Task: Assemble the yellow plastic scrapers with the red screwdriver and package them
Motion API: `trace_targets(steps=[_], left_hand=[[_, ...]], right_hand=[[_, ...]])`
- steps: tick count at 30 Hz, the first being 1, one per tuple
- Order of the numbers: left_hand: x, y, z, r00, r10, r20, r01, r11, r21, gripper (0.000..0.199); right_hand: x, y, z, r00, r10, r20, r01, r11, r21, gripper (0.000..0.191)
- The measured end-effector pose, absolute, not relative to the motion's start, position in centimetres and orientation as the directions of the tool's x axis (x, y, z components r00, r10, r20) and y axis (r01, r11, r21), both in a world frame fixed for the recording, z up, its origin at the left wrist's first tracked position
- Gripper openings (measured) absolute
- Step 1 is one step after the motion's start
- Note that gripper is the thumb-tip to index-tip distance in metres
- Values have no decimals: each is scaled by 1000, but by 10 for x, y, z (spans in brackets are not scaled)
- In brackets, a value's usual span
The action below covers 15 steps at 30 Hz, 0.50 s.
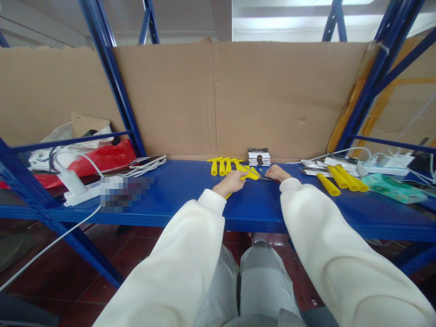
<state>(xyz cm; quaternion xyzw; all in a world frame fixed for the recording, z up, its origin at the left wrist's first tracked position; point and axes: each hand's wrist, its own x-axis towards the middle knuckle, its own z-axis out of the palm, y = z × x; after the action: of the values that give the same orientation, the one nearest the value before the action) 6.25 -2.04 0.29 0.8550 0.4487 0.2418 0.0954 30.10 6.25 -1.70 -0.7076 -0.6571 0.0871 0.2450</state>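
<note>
My left hand (pixel 232 182) is closed around the handle of a yellow T-shaped scraper (pixel 251 174), its wide head pointing right and away from me. A thin dark strip runs along the head's edge. Close by on the right, my right hand (pixel 276 173) is closed low over the blue shelf, its fingertips pressed together; what they pinch is too small to make out. Behind my left hand several yellow scrapers (pixel 222 167) lie in a row. A stack of small black-and-white boxes (pixel 259 157) stands just beyond my hands, with tiny metal bits (pixel 261 170) before it.
Several yellow tubular handles (pixel 328 184) lie at the right, beside flat packets (pixel 313 164) and a green plastic pack (pixel 391 187). At the left are a white power strip (pixel 85 191), cables and a red bag (pixel 105 159). Cardboard (pixel 259 95) walls off the blue shelf's (pixel 184 195) back.
</note>
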Motion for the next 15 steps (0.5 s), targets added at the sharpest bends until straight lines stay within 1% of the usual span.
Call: trace_targets(steps=[5, 8, 10, 12, 15], left_hand=[[63, -21, 3, 466, 818, 336, 712, -572, 407, 43], [63, -21, 3, 470, 820, 327, 719, -571, 397, 43], [63, -21, 4, 468, 823, 321, 721, -566, 400, 43], [62, -21, 4, 468, 824, 318, 721, -565, 402, 43], [62, -21, 5, 480, 820, 311, 731, -570, 374, 43]], right_hand=[[297, 56, -15, 101, 973, 207, 893, 3, -449, 17], [293, 49, -11, 129, 972, 198, 906, -35, -421, 9], [289, 45, -8, 135, 969, 205, 905, -36, -423, 8], [283, 41, -5, 78, 966, 245, 882, 48, -469, 9], [270, 35, -1, -52, 934, 352, 789, 255, -558, 11]])
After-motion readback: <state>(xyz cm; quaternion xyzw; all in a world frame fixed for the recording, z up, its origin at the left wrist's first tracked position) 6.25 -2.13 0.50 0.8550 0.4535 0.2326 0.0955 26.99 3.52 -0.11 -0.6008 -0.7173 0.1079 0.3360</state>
